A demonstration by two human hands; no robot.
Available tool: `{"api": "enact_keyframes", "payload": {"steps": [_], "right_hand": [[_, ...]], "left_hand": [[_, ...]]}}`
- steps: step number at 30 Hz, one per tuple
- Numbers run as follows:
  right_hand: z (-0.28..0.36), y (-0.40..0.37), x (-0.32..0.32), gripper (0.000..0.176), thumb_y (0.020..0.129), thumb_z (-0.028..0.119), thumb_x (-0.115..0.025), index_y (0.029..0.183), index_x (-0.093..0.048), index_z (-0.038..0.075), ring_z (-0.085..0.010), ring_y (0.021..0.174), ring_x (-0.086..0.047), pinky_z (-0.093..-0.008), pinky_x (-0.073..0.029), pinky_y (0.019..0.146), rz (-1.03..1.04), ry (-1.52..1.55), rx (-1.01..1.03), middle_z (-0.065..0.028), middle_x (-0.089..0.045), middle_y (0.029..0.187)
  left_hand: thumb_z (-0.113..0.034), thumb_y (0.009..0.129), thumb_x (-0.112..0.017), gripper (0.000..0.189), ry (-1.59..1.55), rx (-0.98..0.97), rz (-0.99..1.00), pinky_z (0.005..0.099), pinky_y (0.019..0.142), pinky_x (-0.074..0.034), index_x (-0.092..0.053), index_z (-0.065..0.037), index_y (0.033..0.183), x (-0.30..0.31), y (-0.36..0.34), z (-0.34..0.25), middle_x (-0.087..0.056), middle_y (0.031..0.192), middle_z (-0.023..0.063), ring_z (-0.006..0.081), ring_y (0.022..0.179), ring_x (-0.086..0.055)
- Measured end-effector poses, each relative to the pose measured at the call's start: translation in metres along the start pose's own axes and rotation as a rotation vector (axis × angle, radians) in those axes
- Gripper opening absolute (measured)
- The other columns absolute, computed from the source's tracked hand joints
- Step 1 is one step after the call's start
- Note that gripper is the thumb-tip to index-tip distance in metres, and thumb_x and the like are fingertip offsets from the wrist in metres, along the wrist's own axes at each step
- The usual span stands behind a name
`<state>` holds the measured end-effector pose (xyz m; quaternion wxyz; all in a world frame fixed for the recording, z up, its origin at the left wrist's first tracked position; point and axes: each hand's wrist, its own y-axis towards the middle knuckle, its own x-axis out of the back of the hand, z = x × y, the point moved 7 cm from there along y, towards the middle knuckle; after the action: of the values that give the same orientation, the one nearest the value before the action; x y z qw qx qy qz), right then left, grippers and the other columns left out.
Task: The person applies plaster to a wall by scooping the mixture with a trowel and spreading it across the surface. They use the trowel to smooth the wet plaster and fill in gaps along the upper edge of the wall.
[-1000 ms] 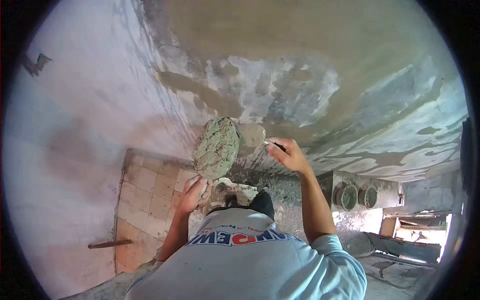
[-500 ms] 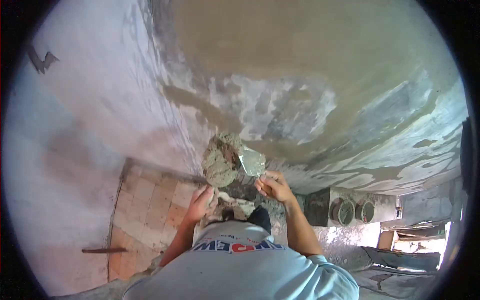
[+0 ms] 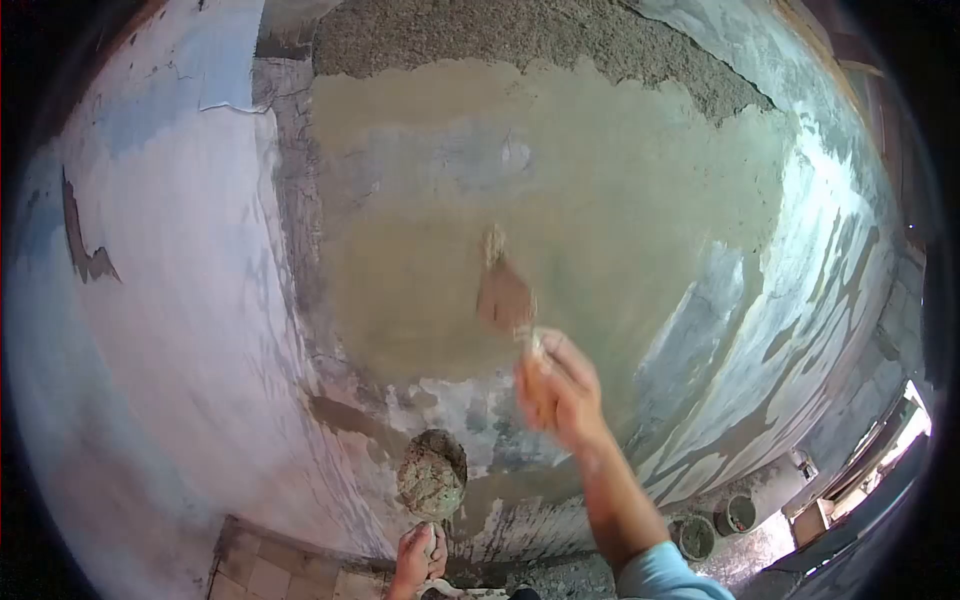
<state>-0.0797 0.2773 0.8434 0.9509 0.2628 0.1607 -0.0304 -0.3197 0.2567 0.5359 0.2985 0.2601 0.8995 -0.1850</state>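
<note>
My right hand (image 3: 562,392) is wrapped round the handle of a trowel (image 3: 506,298), its blade pointing up against the plastered wall (image 3: 420,260). A streak of wet mortar (image 3: 494,244) shows at the blade's tip. Lower down, my left hand (image 3: 420,556) grips the short handle of a round mortar pan (image 3: 462,465). Grey mortar (image 3: 430,480) lies in the pan, which overlaps the bottom part of the wall in this view.
Rough grey plaster (image 3: 480,40) covers the wall's top. A pale wall (image 3: 180,300) meets it at the left corner. Two buckets (image 3: 692,537) stand at the lower right. Floor tiles (image 3: 265,565) show at the lower left.
The view has tilted up to the wall. My right hand has taken the trowel from beside the pan up onto the plaster. My left hand keeps hold of the pan below.
</note>
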Motion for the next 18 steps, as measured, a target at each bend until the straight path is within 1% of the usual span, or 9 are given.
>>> {"api": "enact_keyframes", "payload": {"steps": [1, 3, 5, 7, 10, 11, 14, 17, 18], "right_hand": [[0.032, 0.024, -0.009, 0.039, 0.105, 0.017, -0.059, 0.141, -0.055, 0.004, -0.0101, 0.064, -0.059, -0.0259, -0.045, 0.046, -0.026, -0.124, 0.138, -0.0058, -0.065, 0.092], [0.096, 0.064, -0.021, 0.036, 0.105, 0.018, -0.060, 0.138, -0.061, 0.004, -0.0055, 0.066, -0.058, -0.0265, -0.045, 0.047, -0.148, -0.579, 0.434, -0.0026, -0.065, 0.084], [0.142, 0.089, -0.029, 0.035, 0.102, 0.016, -0.062, 0.134, -0.066, 0.005, -0.0148, 0.065, -0.064, -0.0322, -0.049, 0.052, -0.296, -0.950, 0.673, -0.0062, -0.067, 0.079], [0.173, 0.112, -0.040, 0.041, 0.098, 0.015, -0.065, 0.138, -0.063, 0.007, -0.0308, 0.071, -0.069, -0.0411, -0.054, 0.061, -0.393, -1.362, 0.967, -0.0128, -0.069, 0.088], [0.183, 0.137, -0.042, 0.047, 0.096, 0.015, -0.064, 0.142, -0.059, 0.012, -0.0424, 0.083, -0.069, -0.0495, -0.056, 0.071, -0.459, -1.709, 0.945, -0.0169, -0.067, 0.101], [0.180, 0.141, -0.041, 0.047, 0.096, 0.016, -0.063, 0.143, -0.057, 0.013, -0.0418, 0.085, -0.069, -0.0502, -0.057, 0.072, -0.485, -1.761, 0.883, -0.0164, -0.066, 0.103], [0.171, 0.152, -0.039, 0.049, 0.098, 0.017, -0.061, 0.146, -0.053, 0.015, -0.0409, 0.090, -0.070, -0.0518, -0.057, 0.074, -0.531, -1.871, 0.753, -0.0155, -0.064, 0.107], [0.160, 0.138, -0.032, 0.049, 0.098, 0.018, -0.059, 0.147, -0.053, 0.017, -0.0404, 0.091, -0.070, -0.0521, -0.057, 0.074, -0.503, -1.897, 0.686, -0.0156, -0.065, 0.107], [0.164, 0.128, -0.033, 0.049, 0.098, 0.018, -0.059, 0.147, -0.054, 0.017, -0.0399, 0.091, -0.070, -0.0519, -0.057, 0.074, -0.486, -1.893, 0.664, -0.0153, -0.065, 0.106]], "left_hand": [[-0.037, 0.107, -0.050, 0.032, 0.013, 0.011, -0.021, 0.0310, 0.036, -0.032, -0.054, -0.006, 0.101, 0.001, -0.001, 0.000, -0.046, 0.066, 0.0025, 0.0137, 0.043, -0.041], [-0.037, 0.107, -0.050, 0.032, 0.042, 0.032, -0.067, 0.0310, 0.036, -0.031, -0.054, -0.006, 0.101, 0.000, -0.007, -0.003, -0.046, 0.066, 0.0031, 0.0138, 0.042, -0.040], [-0.037, 0.107, -0.051, 0.033, 0.074, -0.007, -0.114, 0.0313, 0.035, -0.028, -0.055, -0.005, 0.100, 0.009, -0.010, 0.005, -0.045, 0.062, 0.0031, 0.0134, 0.040, -0.036], [-0.037, 0.107, -0.051, 0.033, -0.009, 0.008, -0.123, 0.0312, 0.035, -0.026, -0.055, -0.005, 0.100, 0.035, -0.002, 0.026, -0.044, 0.060, 0.0032, 0.0132, 0.039, -0.033], [-0.037, 0.107, -0.052, 0.033, -0.012, -0.019, -0.140, 0.0309, 0.035, -0.023, -0.055, -0.005, 0.099, 0.025, -0.011, 0.015, -0.040, 0.059, 0.0020, 0.0120, 0.039, -0.030], [-0.036, 0.107, -0.052, 0.033, -0.019, -0.016, -0.153, 0.0310, 0.035, -0.022, -0.055, -0.005, 0.098, 0.026, -0.012, 0.014, -0.039, 0.059, 0.0017, 0.0117, 0.039, -0.030], [-0.032, 0.109, -0.051, 0.038, 0.101, -0.237, 0.010, 0.0316, 0.039, -0.025, -0.043, -0.015, 0.076, 0.012, -0.015, -0.009, -0.032, 0.058, -0.0022, 0.0102, 0.042, -0.024], [-0.037, 0.108, -0.051, 0.034, 0.036, -0.008, -0.260, 0.0315, 0.034, -0.021, -0.055, -0.005, 0.099, 0.058, -0.004, 0.023, -0.038, 0.059, 0.0010, 0.0109, 0.039, -0.029], [-0.038, 0.108, -0.050, 0.035, -0.002, -0.004, -0.265, 0.0312, 0.034, -0.021, -0.056, -0.005, 0.100, 0.052, -0.005, 0.019, -0.039, 0.060, 0.0011, 0.0108, 0.039, -0.029]]}}
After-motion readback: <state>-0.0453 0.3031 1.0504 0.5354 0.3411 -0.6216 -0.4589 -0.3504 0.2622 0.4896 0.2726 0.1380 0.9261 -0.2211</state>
